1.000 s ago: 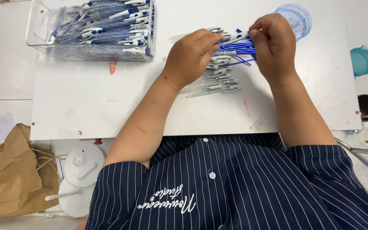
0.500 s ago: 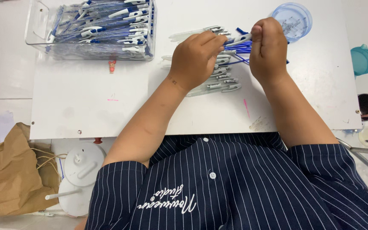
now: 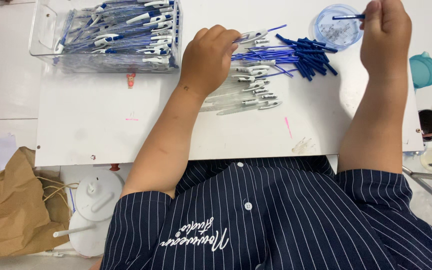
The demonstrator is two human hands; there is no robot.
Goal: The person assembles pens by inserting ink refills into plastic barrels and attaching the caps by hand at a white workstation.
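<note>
My left hand [image 3: 207, 59] is closed around a clear pen barrel with a white clip [image 3: 252, 35], a thin blue refill sticking out of its end. Just right of it lies a pile of clear barrels [image 3: 246, 95] and blue refills with blue caps [image 3: 301, 52] on the white table [image 3: 126, 120]. My right hand [image 3: 385, 37] is raised at the far right and pinches a small blue pen part [image 3: 348, 17] over a round blue-rimmed dish [image 3: 337, 30].
A clear plastic bin [image 3: 108, 35] full of assembled blue-and-white pens stands at the back left. A teal cup [image 3: 423, 70] and a dark cup [image 3: 431, 125] sit off the table's right edge. A brown paper bag [image 3: 11, 215] and a white fan [image 3: 93, 210] lie below left.
My right hand has moved away from the left hand, up and to the right over the dish, carrying a blue part. The left hand stays by the pile with the barrel.
</note>
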